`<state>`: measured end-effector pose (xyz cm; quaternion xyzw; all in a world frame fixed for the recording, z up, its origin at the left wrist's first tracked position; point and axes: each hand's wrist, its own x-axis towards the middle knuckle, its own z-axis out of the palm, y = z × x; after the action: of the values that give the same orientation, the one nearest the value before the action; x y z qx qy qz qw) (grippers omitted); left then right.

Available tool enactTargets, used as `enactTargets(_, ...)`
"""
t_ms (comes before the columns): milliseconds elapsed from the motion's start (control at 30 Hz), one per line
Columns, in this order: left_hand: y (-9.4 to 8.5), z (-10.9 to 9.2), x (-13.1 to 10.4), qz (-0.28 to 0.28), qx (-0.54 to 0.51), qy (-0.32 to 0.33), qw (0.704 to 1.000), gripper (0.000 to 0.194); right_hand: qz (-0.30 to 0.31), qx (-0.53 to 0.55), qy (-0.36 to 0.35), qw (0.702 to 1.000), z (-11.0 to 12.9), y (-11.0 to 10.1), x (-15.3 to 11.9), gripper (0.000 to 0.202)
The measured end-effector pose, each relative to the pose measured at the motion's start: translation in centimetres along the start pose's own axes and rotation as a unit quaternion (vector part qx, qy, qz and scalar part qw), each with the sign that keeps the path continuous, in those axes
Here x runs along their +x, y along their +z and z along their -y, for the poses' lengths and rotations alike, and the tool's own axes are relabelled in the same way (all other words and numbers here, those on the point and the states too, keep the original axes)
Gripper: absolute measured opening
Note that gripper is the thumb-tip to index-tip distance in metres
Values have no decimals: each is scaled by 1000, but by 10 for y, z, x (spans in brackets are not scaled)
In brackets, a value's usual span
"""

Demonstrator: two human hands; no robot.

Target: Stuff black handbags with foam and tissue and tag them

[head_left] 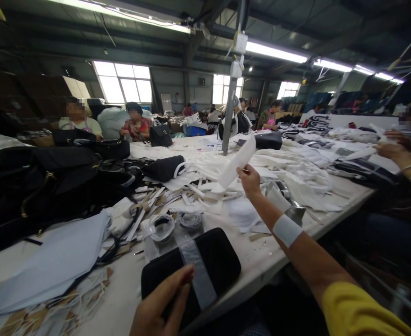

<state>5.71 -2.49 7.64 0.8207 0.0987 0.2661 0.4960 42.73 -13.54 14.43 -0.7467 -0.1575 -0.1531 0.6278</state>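
Black bags [65, 163] piled at far left; white sheets [65, 252] on desk [121, 284], nearer wearer. Left hand [161, 305] half-open over black case [221, 256], fingers loosely bent; cannot tell if touching. Clear strip [194, 261] across case, two coils [161, 228] just behind. Right hand [250, 181] pinches white piece [238, 163], raised above scraps [198, 186]. Far right, co-worker's hands [393, 144] above desk.

You wear a yellow sleeve [361, 310] and a wide, pale forearm band [287, 230] on your right arm [319, 261]. Your left hand [165, 303] is bare.
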Motion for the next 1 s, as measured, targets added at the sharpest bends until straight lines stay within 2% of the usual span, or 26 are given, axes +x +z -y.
enactTargets(67, 10, -13, 31, 30, -101, -56, 993, 50, 43, -17, -76, 996, 18, -11, -31, 19)
enactTargets(133, 25, -27, 61, 19, -220, -84, 972, 77, 111, -49, -170, 978, 34, -22, -70, 23)
enactTargets(200, 41, -39, 83, 22, -316, -103, 943, 86, 209, -147, -361, 897, 44, -32, -109, 31)
enactTargets(267, 54, -47, 96, 4, -390, -141, 910, 79, 261, -196, -453, 829, 47, -44, -140, 36)
enactTargets(300, 59, -49, 99, -9, -413, -160, 896, 73, 272, -196, -461, 822, 46, -50, -152, 35)
enactTargets(333, 61, -50, 100, -25, -425, -176, 887, 68, 271, -181, -446, 833, 45, -58, -160, 34)
enactTargets(367, 61, -49, 100, -44, -419, -183, 888, 63, 263, -154, -413, 858, 43, -65, -167, 31)
enactTargets(400, 61, -49, 100, -62, -391, -175, 901, 58, 253, -118, -359, 890, 41, -73, -171, 28)
enactTargets(433, 59, -47, 99, -81, -338, -146, 926, 52, 246, -74, -283, 924, 39, -81, -173, 26)
enactTargets(467, 59, -47, 97, -97, -266, -90, 955, 46, 247, -20, -187, 950, 38, -88, -175, 27)
enactTargets(500, 59, -46, 96, -98, -180, -10, 979, 42, 260, 45, -80, 961, 39, -94, -175, 32)
enactTargets(533, 61, -46, 94, -77, -89, 90, 989, 41, 283, 118, 25, 951, 40, -99, -175, 39)
enactTargets(567, 64, -47, 91, -38, -5, 196, 980, 43, 309, 193, 116, 924, 43, -103, -174, 48)
enactTargets(633, 76, -50, 85, 68, 126, 366, 920, 51, 344, 307, 227, 858, 48, -110, -171, 55)
enactTargets(667, 82, -52, 82, 119, 175, 413, 886, 54, 352, 332, 248, 839, 49, -113, -169, 52)
enactTargets(700, 87, -53, 79, 165, 213, 438, 857, 56, 356, 334, 253, 836, 48, -117, -167, 46)
enactTargets(767, 92, -56, 78, 260, 246, 446, 820, 59, 349, 296, 233, 858, 39, -126, -164, 35)
enactTargets(867, 82, -57, 95, 414, 192, 383, 803, 59, 308, 215, 224, 899, 10, -142, -161, 35)
enactTargets(933, 71, -52, 120, 454, 184, 302, 818, 53, 288, 161, 257, 909, -13, -149, -161, 41)
enactTargets(1000, 66, -41, 154, 446, 248, 232, 828, 44, 288, 105, 272, 912, -35, -151, -161, 46)
